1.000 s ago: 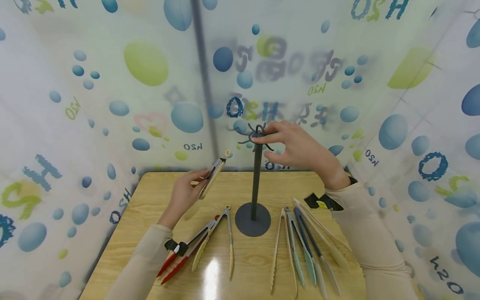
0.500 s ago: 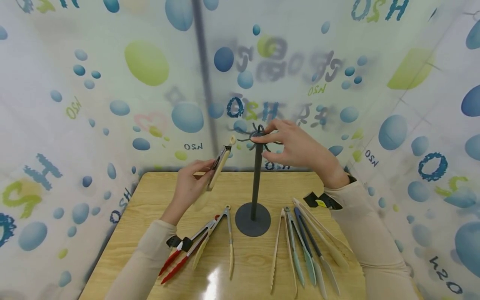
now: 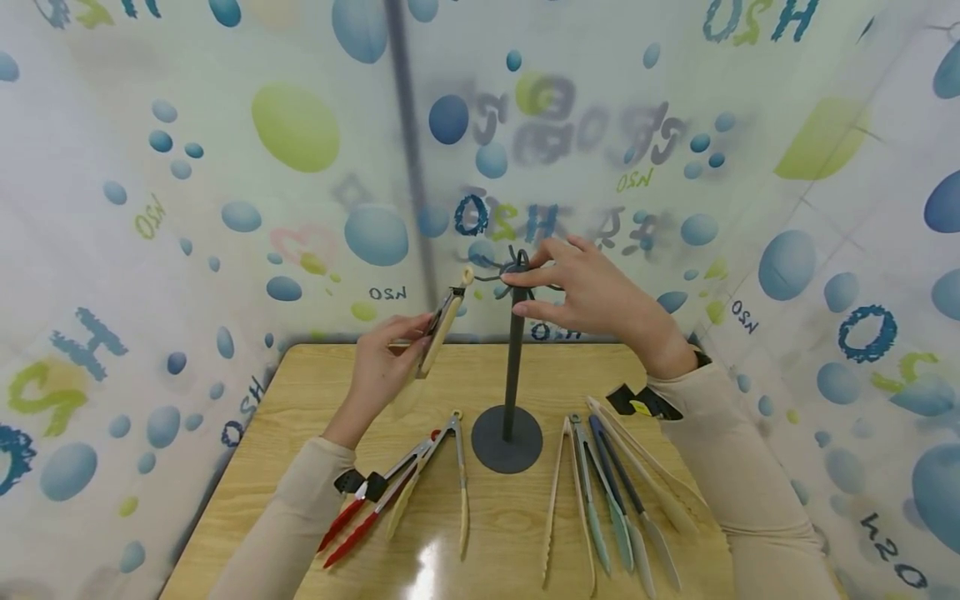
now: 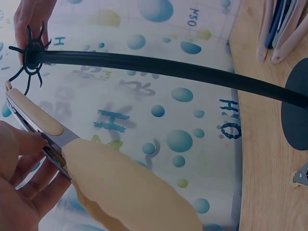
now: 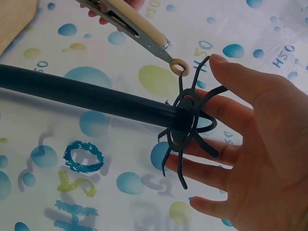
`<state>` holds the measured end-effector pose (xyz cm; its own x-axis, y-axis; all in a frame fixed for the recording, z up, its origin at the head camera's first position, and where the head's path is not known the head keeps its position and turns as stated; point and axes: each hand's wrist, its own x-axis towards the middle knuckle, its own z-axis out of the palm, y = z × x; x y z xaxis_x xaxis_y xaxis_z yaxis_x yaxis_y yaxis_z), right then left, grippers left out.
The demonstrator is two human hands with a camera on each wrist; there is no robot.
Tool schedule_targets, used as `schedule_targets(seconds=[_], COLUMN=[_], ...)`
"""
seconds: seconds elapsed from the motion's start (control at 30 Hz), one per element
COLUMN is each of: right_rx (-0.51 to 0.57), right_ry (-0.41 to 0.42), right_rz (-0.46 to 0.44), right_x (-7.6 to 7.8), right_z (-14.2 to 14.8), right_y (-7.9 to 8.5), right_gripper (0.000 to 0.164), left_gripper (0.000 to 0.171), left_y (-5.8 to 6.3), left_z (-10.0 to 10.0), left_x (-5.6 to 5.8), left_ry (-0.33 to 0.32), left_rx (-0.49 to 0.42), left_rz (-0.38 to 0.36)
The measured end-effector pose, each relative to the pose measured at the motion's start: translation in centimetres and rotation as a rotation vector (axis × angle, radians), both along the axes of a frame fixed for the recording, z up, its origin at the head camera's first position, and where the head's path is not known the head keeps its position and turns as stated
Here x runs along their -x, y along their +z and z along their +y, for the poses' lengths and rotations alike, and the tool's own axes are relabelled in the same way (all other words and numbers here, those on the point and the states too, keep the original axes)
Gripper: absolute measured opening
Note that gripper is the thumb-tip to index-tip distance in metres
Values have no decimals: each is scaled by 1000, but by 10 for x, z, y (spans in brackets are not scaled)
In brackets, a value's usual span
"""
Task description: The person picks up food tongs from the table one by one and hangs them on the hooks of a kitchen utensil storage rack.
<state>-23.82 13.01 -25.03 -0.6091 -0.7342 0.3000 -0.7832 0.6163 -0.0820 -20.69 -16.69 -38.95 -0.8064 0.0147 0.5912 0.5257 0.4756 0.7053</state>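
Note:
My left hand (image 3: 382,358) holds a pair of beige-and-metal kitchen tongs (image 3: 438,333), folded together, by the metal arms. In the left wrist view their broad beige heads (image 4: 130,183) hang below the fingers. The hanging loop (image 5: 180,67) at the other end meets a hook tip of the dark utensil stand (image 3: 513,367); the tip appears to enter it. My right hand (image 3: 592,287) grips the top of that stand, with its thumb (image 5: 236,79) against one hook and other fingers behind the hook ring (image 5: 180,139). The stand is upright on its round base.
Left of the base lie red-handled tongs (image 3: 351,546) and beige-tipped tongs (image 3: 462,508). To its right, several more tongs fan out, among them teal-tipped tongs (image 3: 598,537) and dark blue-armed tongs (image 3: 600,437). A printed fabric wall (image 3: 300,200) rises behind the wooden table (image 3: 262,467).
My left hand has raised the tongs up and rightward, bringing their loop to a hook. The hook ring has turned slightly under my right hand, whose thumb has shifted a little left.

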Motion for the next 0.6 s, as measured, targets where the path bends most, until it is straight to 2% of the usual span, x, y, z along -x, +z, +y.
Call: schedule_targets(seconds=[0.17, 0.43, 0.6], right_rx=[-1, -3, 0], right_ry=[-4, -27, -19], right_rz=[12, 19, 26], right_x=[-1, 0, -1], right_z=[0, 0, 0], right_y=[0, -2, -3], right_gripper=[45, 45, 46], left_gripper=[32, 32, 32], left_y=[0, -2, -5], left_z=[3, 8, 12], left_x=[1, 2, 1], left_ry=[-15, -76, -81], left_rx=[-24, -76, -79], left_rz=[4, 8, -29])
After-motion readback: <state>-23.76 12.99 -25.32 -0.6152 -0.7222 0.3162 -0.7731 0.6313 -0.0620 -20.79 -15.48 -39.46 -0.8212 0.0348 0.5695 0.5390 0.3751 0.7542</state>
